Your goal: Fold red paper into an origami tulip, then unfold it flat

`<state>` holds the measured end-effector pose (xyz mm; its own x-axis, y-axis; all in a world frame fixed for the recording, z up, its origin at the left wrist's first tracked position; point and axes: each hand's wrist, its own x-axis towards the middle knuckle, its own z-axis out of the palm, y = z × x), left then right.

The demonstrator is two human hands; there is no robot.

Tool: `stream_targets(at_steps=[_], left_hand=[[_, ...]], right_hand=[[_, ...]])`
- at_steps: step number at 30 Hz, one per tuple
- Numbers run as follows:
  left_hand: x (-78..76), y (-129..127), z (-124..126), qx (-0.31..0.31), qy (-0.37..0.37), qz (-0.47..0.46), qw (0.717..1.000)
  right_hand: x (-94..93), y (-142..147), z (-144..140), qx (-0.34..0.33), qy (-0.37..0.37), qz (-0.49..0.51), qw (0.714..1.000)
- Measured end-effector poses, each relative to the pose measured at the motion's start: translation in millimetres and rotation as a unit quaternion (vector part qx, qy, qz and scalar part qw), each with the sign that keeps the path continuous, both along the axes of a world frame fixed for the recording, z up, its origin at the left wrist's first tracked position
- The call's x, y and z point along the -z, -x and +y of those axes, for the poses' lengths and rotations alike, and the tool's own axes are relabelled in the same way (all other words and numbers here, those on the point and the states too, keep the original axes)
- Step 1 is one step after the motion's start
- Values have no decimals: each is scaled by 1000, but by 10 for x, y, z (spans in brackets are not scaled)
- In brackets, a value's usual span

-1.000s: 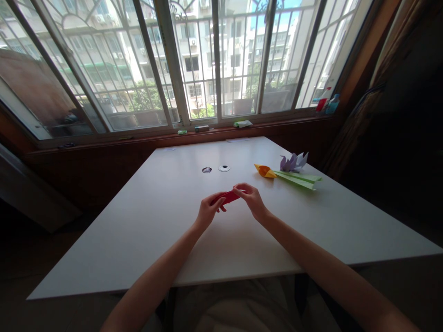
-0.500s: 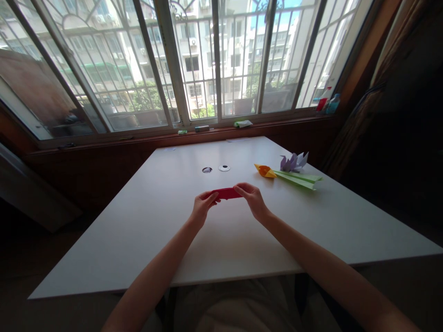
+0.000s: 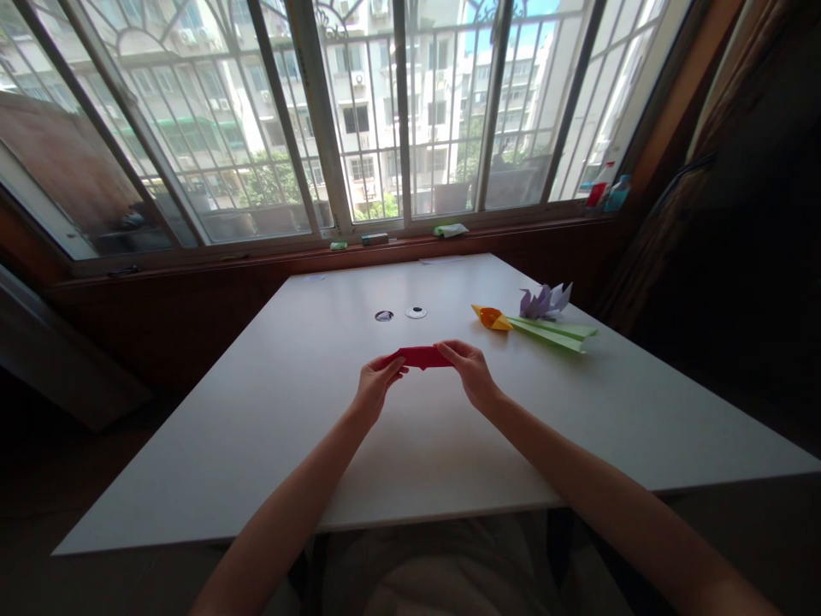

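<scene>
fingertips of the left hand (image 3: 375, 385) and the right hand (image 3: 470, 370) pinch opposite ends of a narrow strip of folded red paper (image 3: 420, 357), held level just above the white table (image 3: 333, 445), likely so both ends stay taut for creasing. smooth and matte, the tabletop also bears an orange paper flower (image 3: 493, 317), a flat green paper stem (image 3: 557, 334) and a spiky purple paper flower (image 3: 545, 300), well apart to the right.

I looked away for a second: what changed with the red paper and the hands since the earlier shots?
The red paper went from tilted to level between the left hand and right hand, and the left hand slid a little outward. Both still pinch its ends. The orange, purple and green paper flowers stayed put.
</scene>
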<state>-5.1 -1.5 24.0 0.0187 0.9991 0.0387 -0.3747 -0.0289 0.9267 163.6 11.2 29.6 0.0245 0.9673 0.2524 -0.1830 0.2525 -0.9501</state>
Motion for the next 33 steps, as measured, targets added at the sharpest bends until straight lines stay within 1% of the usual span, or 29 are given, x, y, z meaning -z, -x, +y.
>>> stream_targets(at_steps=[3,5,8,11,13,16,19,22,27,31,33], left_hand=[[13,-3,8,-11,-1,-4,1000],[17,2,16,-30,-4,-10,999],[9,20,31,-73,-16,-12,997],[-15,42,38,-106,-40,-4,994],[-32,52,37,-112,-55,-4,992],[-50,61,32,-114,-60,-11,992],[-57,69,29,-120,-56,-9,991],[-46,75,31,-120,-56,11,991],[21,74,45,-79,-43,79,993],[54,75,50,-67,-40,61,995],[47,75,41,-60,-29,55,996]], right_hand=[[4,-6,1,-1,-5,-6,1000],[1,-11,-4,1,-10,-29,1000],[-9,-10,-19,-21,-35,-106,993],[-6,2,-27,-58,-85,-199,975],[6,8,-23,-54,-106,-243,963],[26,7,-8,-26,-112,-272,955],[29,-2,2,-29,-100,-271,957],[9,-4,-2,-63,-66,-242,966],[-52,2,-38,-102,11,-163,981],[-79,2,-59,-133,47,-153,978],[-72,-2,-60,-136,63,-165,975]])
